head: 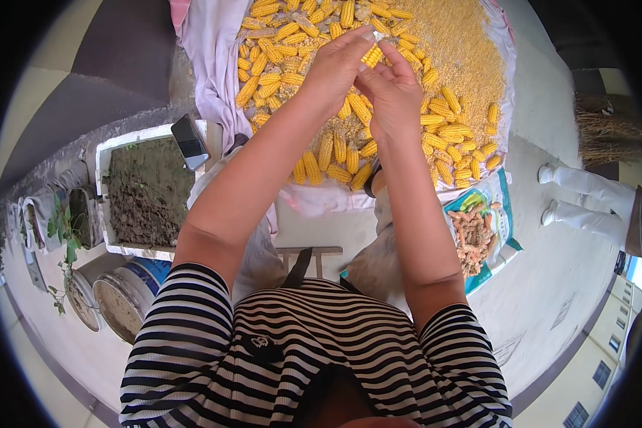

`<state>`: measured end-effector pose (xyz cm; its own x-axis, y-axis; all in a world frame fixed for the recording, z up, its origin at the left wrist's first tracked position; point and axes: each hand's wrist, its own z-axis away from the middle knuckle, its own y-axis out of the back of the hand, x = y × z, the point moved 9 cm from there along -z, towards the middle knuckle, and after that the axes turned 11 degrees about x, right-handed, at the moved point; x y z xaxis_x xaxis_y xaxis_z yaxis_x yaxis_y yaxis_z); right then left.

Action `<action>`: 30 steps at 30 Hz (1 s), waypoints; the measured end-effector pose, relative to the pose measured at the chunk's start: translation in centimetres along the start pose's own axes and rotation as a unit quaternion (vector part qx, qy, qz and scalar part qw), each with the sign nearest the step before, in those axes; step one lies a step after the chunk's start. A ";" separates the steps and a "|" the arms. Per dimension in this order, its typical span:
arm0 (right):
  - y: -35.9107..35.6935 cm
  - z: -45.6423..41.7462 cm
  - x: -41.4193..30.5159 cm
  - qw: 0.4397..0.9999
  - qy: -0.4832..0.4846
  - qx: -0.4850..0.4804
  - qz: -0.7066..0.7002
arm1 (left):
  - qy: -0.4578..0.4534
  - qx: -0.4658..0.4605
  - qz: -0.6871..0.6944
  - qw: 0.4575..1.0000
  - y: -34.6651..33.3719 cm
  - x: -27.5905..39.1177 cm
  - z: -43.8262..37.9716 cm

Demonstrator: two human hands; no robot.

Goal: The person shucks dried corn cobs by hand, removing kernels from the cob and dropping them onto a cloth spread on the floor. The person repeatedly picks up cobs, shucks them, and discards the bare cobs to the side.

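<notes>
Both of my hands are raised over a cloth spread with maize. Between them is a yellow corn cob (373,55) with a pale tip. My left hand (342,61) grips it from the left side, thumb near the tip. My right hand (393,88) holds it from the right and below, with a finger at the tip. Many husked corn cobs (326,150) lie on the pale cloth (331,200) beneath. Loose corn kernels (460,48) cover the cloth's right part. The lower part of the held cob is hidden by my fingers.
At left, a white foam box of soil (102,176) has a smartphone (190,143) on its corner; buckets (119,305) stand nearby. An open sack (500,214) with shelled corncobs lies at right. Beyond it are another person's legs (588,198) and a bundle of dry twigs (604,128).
</notes>
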<state>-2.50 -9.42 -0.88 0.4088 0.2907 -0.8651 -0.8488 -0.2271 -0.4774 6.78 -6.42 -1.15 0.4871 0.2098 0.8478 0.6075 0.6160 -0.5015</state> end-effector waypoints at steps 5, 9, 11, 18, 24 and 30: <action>0.0 0.6 1.0 1.000 0.003 0.007 0.030 | 0.028 0.058 -0.005 0.998 0.7 0.7 1.2; -1.2 1.3 0.9 1.000 -0.007 -0.012 0.004 | 0.022 0.102 0.028 0.994 2.7 0.3 0.0; -1.7 1.6 0.5 1.000 0.000 -0.024 0.000 | 0.030 0.102 0.071 0.992 3.1 0.0 -0.3; -1.2 0.9 -0.2 0.999 0.032 -0.007 0.010 | 0.065 0.040 0.176 0.981 1.5 0.6 0.8; -1.1 1.0 -0.1 0.999 0.046 -0.008 0.010 | 0.058 0.042 0.145 0.987 1.2 0.2 1.7; -1.8 1.5 0.0 0.999 0.037 -0.009 -0.007 | 0.062 0.088 0.188 0.976 1.8 0.2 1.5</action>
<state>-1.49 -7.59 0.22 0.4455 0.2246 -0.8667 -0.8367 -0.2401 -0.4923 7.06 -4.10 -1.63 0.7338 0.3591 0.5767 0.2597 0.6361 -0.7266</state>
